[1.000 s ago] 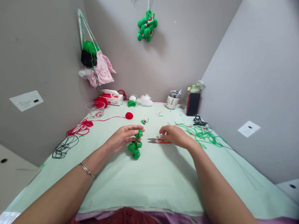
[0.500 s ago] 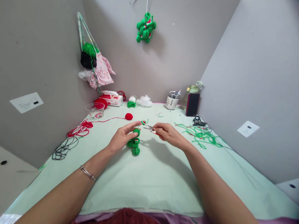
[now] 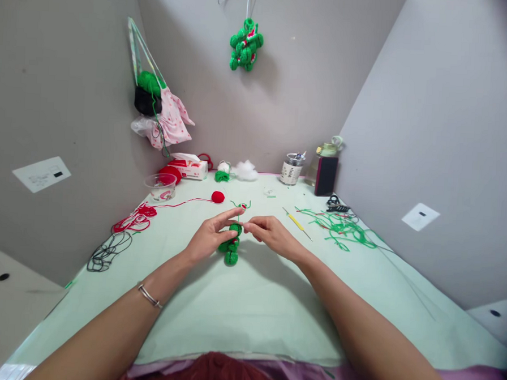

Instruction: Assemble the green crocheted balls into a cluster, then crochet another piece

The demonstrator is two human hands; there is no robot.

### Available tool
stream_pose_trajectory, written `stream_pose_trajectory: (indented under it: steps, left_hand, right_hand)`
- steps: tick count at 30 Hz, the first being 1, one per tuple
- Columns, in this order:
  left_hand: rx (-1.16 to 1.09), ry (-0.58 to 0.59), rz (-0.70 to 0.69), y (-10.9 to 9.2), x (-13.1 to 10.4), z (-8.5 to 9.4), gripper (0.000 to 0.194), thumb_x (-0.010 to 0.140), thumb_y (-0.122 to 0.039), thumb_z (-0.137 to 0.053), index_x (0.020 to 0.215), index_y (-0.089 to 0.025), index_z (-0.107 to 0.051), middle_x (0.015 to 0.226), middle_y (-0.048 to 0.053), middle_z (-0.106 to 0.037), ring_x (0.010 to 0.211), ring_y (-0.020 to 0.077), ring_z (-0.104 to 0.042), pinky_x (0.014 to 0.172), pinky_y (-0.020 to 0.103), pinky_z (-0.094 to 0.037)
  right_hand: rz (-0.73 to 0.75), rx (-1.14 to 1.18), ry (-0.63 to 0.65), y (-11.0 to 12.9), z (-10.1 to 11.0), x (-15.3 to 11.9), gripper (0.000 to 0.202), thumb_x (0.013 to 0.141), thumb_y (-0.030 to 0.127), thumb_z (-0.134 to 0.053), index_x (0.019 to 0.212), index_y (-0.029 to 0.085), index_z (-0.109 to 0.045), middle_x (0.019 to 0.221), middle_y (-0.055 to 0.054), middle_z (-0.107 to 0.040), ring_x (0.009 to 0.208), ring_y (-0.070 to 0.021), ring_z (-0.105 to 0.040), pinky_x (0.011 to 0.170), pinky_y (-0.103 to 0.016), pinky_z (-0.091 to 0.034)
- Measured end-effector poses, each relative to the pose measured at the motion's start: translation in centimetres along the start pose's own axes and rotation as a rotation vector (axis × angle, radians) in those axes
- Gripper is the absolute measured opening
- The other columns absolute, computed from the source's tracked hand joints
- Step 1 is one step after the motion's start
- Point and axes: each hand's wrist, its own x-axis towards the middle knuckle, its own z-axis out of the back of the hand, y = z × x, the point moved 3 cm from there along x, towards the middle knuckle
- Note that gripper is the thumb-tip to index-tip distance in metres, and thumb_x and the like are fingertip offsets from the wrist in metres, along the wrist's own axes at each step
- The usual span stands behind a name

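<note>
My left hand grips a green crocheted piece made of several round balls, which hangs below its thumb and fingers. My right hand is closed in a pinch beside the piece's top ball, its fingertips close to those of my left hand. What the pinch holds is too small to make out. A small red and green bit with yarn ends shows just beyond my left fingertips. To the right of my right hand, a yellow crochet hook lies on the pale green table cover.
Green yarn scraps lie at the right, red yarn and dark cord at the left. Along the back stand a tissue box, a pen tin and a phone. A red ball lies before them.
The scissors that were in my right hand are no longer seen. My right hand has moved left, closer to the green piece, and is now pinched. The yellow hook has come into view.
</note>
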Motion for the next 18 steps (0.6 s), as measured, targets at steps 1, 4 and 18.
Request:
stream_pose_trajectory:
  steps: [1,4,18]
  left_hand:
    - [-0.002,0.002,0.0,0.0,0.0,0.0,0.057,0.075,-0.022,-0.072,0.132,-0.024,-0.062,0.147,0.008,-0.052,0.122,0.0269,-0.058,0.089,0.036,-0.052]
    - [-0.01,0.007,0.002,0.0,0.0,0.1,0.058,0.075,-0.023,-0.073,0.132,-0.025,-0.062,0.147,0.008,-0.052,0.12,0.0263,-0.059,0.089,0.035,-0.051]
    - [0.094,0.207,0.107,0.4,-0.2,0.2,0.05,0.076,-0.024,-0.072,0.126,-0.025,-0.067,0.12,0.01,-0.068,0.115,0.0268,-0.059,0.088,0.037,-0.048]
  right_hand:
    - [-0.007,0.023,0.0,-0.1,0.0,0.0,0.043,0.09,0.054,-0.051,0.07,0.016,-0.059,0.057,0.006,-0.038,0.055,-0.0093,-0.03,0.053,-0.025,-0.025]
    - [-0.028,0.08,0.009,-0.3,0.2,0.1,0.042,0.09,0.053,-0.051,0.078,0.016,-0.064,0.056,0.006,-0.038,0.053,-0.0092,-0.031,0.053,-0.025,-0.025]
    - [0.091,0.118,-0.01,-0.4,0.3,0.2,0.042,0.09,0.036,-0.055,0.13,0.024,-0.06,0.127,-0.009,-0.062,0.085,-0.0156,-0.062,0.072,-0.027,-0.05]
